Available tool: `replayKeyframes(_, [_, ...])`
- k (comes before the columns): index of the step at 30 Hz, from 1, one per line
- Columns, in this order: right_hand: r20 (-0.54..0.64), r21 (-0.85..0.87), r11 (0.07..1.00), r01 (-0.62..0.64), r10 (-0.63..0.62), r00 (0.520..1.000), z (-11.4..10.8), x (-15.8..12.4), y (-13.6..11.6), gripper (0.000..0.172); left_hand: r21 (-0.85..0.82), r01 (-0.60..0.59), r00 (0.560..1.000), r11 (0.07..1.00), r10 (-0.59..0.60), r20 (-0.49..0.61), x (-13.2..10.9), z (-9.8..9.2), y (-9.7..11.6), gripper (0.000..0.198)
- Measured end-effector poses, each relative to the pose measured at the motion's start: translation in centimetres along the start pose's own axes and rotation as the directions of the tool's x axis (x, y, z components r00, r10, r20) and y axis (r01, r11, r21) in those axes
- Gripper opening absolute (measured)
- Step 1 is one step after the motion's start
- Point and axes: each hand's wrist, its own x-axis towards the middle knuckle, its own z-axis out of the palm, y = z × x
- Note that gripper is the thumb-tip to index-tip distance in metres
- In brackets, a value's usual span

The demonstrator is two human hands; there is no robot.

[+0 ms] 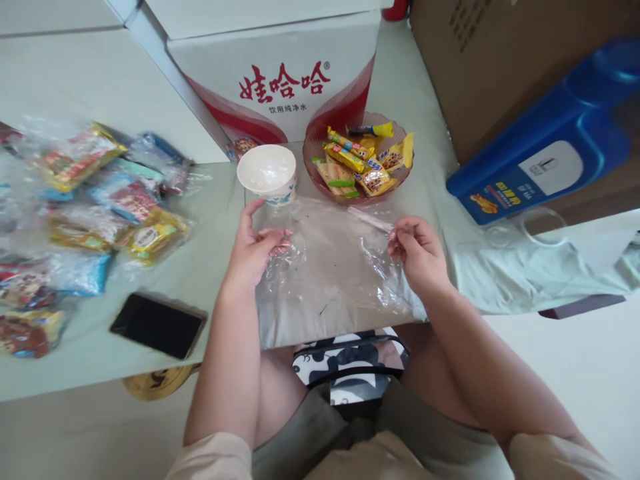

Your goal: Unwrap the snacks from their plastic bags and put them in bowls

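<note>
A clear plastic bag [340, 267] is spread between my two hands, just above the table's front edge. My left hand [257, 243] pinches its left side between thumb and fingers, with the index finger raised close to a white paper bowl [269, 175]. On the other side, my right hand [416, 252] is closed on the bag's right edge. A pale narrow strip [370, 219] runs from the right fingertips toward the upper left; whether it belongs to the bag I cannot tell. Behind the bag stands a pink glass bowl [320, 143] holding several small wrapped snacks [370, 177].
Many packaged snacks [145, 237] lie in a pile at the left, with a black phone [159, 325] in front. A white and red carton [285, 87] stands behind. At the right are a blue bottle [545, 147], a clear plastic cup [543, 227] and a brown box [445, 80].
</note>
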Motion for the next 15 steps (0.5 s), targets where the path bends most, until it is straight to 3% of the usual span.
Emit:
replayKeyframes(2, [0.063,-0.054,0.998,0.044,-0.041,0.997,-0.1,0.0,-0.1,0.012,0.01,-0.081,0.995,0.997,0.081,-0.054,-0.1,-0.1,0.1,0.066])
replayKeyframes(5, [0.135,-0.217,0.969,0.117,-0.089,0.987,-0.2,-0.1,0.0,0.03,0.008,-0.151,0.983,0.988,0.151,-0.1,-0.2,-0.4,0.5,0.039])
replayKeyframes(7, [0.134,-0.375,0.911,0.173,-0.132,0.982,-0.3,0.0,0.1,0.032,0.061,-0.145,0.986,0.988,0.149,-0.079,-0.3,-0.7,0.7,0.026])
replayKeyframes(11, [0.105,-0.568,0.772,0.285,-0.275,0.956,-0.3,0.2,0.4,0.015,0.268,-0.142,0.989,0.953,0.147,0.002,-0.3,-1.1,0.3,0.032])
replayKeyframes(15, [0.026,-0.581,0.742,0.333,-0.392,0.92,-0.2,0.1,0.7,0.013,0.351,-0.188,0.978,0.917,0.207,-0.018,-0.1,-1.4,-0.3,0.022])
